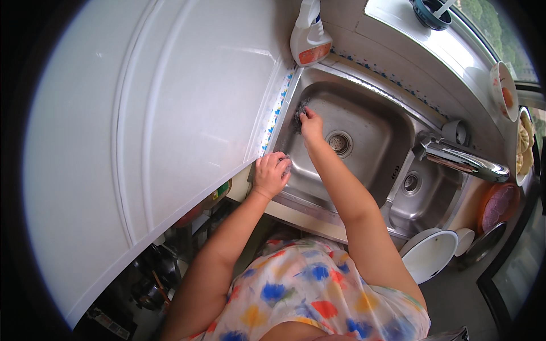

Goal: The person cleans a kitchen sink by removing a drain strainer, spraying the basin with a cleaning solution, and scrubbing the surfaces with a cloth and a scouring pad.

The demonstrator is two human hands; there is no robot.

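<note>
My right hand (312, 124) reaches into the large basin of a stainless steel sink (367, 115). Its fingers pinch a dark, shiny tangled pad (300, 116), which looks like a steel wool scrubber, against the basin's left wall. At the near left corner of the sink rim, my left hand (271, 174) is closed around a crumpled, see-through piece that looks like plastic film (286, 165); the fingers hide part of it. A round drain strainer (339, 143) sits in the basin floor, just right of my right wrist.
A chrome faucet (465, 160) extends over the small basin (420, 200). A white spray bottle (311, 40) stands at the back left corner. White wall panels (204, 115) border the left side. An enamel basin (428, 254) and an orange bowl (497, 206) are at right.
</note>
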